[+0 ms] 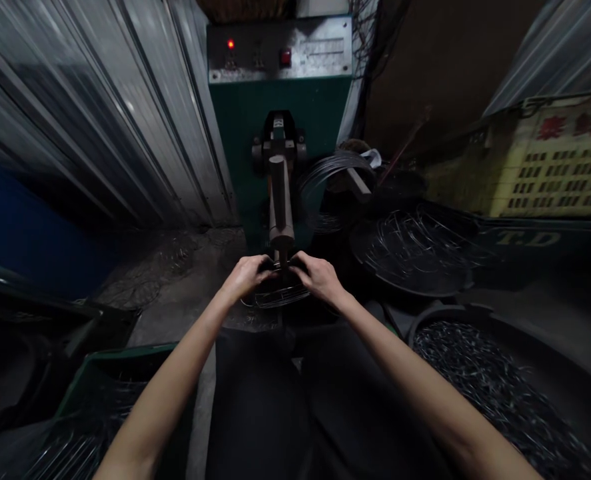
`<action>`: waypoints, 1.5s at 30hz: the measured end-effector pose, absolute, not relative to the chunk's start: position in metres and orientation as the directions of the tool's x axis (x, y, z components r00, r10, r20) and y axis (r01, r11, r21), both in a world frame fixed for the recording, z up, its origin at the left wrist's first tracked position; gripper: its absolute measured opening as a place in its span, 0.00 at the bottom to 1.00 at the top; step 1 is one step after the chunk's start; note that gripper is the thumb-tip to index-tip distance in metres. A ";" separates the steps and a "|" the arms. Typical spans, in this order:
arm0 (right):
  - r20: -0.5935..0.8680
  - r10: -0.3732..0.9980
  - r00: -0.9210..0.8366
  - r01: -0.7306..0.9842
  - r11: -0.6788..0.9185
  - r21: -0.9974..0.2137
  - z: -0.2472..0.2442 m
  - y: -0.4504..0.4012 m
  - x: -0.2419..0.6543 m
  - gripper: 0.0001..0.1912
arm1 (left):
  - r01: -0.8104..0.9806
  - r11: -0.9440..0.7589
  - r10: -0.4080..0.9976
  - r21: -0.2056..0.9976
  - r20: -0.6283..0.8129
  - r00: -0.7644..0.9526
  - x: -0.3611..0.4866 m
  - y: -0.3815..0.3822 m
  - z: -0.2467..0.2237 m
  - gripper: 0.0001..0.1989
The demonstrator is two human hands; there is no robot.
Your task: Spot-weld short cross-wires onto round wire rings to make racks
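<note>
Both hands meet at the tip of the machine's thick metal arm (281, 207). My left hand (246, 276) pinches one side of a round wire frame (281, 297), just left of the tip. On the other side my right hand (320, 275) grips the same frame, thumb and fingers closed. The frame hangs below the hands, its thin rods showing. What lies right under the tip is dark and partly hidden by my fingers. Behind the arm stands the green machine (235, 113), which looks like a spot welder, with a red light lit on its panel.
A wide dark tray (415, 283) with bent wires stands to the right. Nearer is a basin (415, 327) full of small metal pieces. A yellow crate (505, 180) sits behind them. At lower left is a green-rimmed bin (88, 363) with wire parts. Wire coils (335, 163) hang beside the machine.
</note>
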State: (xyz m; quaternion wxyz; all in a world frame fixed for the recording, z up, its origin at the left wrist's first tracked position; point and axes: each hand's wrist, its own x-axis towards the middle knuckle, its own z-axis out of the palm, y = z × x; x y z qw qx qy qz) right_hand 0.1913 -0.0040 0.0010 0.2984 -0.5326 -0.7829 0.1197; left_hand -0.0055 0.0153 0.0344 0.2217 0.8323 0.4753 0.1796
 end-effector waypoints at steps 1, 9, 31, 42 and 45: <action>0.349 0.902 -0.254 0.749 0.412 -0.519 0.001 -0.004 0.191 0.07 | 0.713 -0.438 0.875 0.547 0.077 0.479 -0.006 0.015 0.035 0.08; 0.407 0.910 -0.081 0.702 0.342 -0.625 -0.025 -0.013 0.243 0.10 | 0.688 -0.450 0.866 0.570 0.091 0.491 -0.002 0.018 0.035 0.10; 0.419 0.850 -0.318 0.783 0.485 -0.390 -0.005 -0.037 0.207 0.09 | 0.679 -0.528 0.826 0.511 0.122 0.550 -0.001 -0.007 0.027 0.09; 0.396 0.843 -0.365 0.724 0.524 -0.449 0.000 -0.007 0.199 0.04 | 0.675 -0.501 0.845 0.542 0.139 0.516 -0.013 0.011 0.030 0.08; 0.390 0.844 -0.368 0.726 0.523 -0.446 0.000 -0.002 0.199 0.04 | 0.668 -0.498 0.845 0.553 0.137 0.517 -0.015 0.014 0.030 0.08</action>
